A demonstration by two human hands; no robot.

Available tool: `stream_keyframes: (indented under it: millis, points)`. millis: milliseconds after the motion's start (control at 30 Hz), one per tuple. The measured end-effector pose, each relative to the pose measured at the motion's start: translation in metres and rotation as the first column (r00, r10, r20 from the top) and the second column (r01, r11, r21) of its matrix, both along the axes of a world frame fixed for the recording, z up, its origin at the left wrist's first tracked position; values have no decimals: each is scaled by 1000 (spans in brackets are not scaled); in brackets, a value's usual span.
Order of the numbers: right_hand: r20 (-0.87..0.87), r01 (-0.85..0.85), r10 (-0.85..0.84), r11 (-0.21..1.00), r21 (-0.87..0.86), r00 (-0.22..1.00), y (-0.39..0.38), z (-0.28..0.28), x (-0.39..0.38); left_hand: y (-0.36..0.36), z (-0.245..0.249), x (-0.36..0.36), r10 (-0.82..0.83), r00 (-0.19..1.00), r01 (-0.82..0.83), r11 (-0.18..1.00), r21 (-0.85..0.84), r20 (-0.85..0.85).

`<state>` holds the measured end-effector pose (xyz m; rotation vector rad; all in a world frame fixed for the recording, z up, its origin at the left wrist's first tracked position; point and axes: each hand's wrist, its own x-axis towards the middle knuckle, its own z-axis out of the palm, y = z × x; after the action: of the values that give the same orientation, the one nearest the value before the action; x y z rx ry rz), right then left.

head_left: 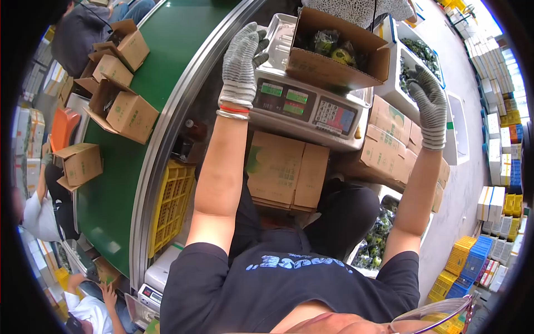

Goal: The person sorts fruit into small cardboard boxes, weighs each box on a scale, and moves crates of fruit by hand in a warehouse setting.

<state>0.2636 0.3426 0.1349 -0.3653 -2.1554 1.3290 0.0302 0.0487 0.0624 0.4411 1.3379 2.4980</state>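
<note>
A grey striped work glove covers my left hand [242, 58], which is raised beside the scale's left end with its fingers apart and nothing in them. My right hand [428, 103], gloved the same way, is over the near edge of a white foam box [396, 72], fingers stretched out and holding nothing. Between the hands stands a digital scale [306, 108] with lit green displays and a keypad. On its pan sits an open cardboard carton [328, 67] holding bagged green produce [342, 54].
Flat-folded cartons [283, 170] lie below the scale, with more cartons [386, 145] to its right. A green conveyor [117, 195] carrying open boxes [130, 114] runs along the left, beside a yellow crate [171, 206]. Other people [44, 217] are along its far side.
</note>
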Motion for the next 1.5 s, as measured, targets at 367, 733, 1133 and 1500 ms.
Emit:
stream_keyframes:
  millis: [367, 733, 1133, 1500]
  points:
    - [35, -93, 87, 964, 249, 996, -52, 27, -66, -25, -1, 15, -35, 992, 15, 987, -160, -122]
    - [307, -123, -203, 615, 779, 930, -49, 18, -127, -28, 10, 20, -176, 984, 164, 959, -231, -32]
    - [-605, -535, 6, 473, -700, 796, -105, -66, 56, -26, 9, 26, -128, 986, 85, 941, -329, -110]
    - [-174, 156, -355, 730, -666, 919, -94, -99, 180, -17, 8, 29, -136, 979, 71, 925, -373, -151]
